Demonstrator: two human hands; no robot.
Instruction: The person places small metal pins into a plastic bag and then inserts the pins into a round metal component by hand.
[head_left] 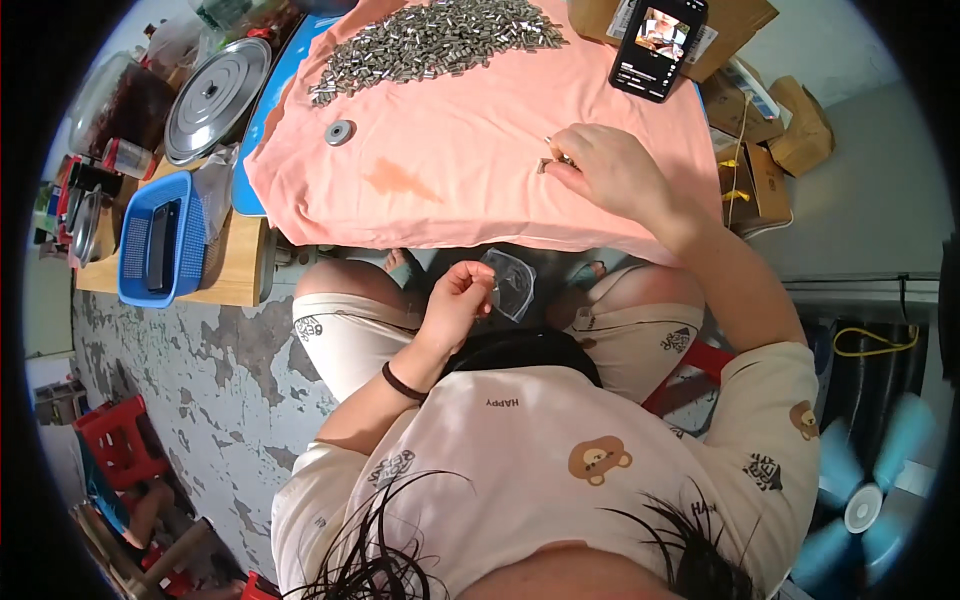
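Observation:
In my lap, my left hand [458, 303] is closed in a pinch at the edge of a small clear plastic bag [514, 287], which hangs between my knees. Over the right part of the pink cloth [480, 190], my right hand [607, 172] has its fingers curled round a few small metal cylinders [545, 165]; some of them peek out at the fingertips, and how many lie in the palm is hidden. A wide heap of shiny metal cylinders [440, 45] covers the far part of the cloth. Left of centre lies a round grey metal disc [340, 132] with a hole.
A phone [657, 48] leans on a cardboard box at the far right. On the left, a wooden surface [232, 270] bears a blue basket [187, 225] with a dark phone inside, and a metal lid [218, 100] stands beyond. A blue-bladed fan [864, 508] is at lower right.

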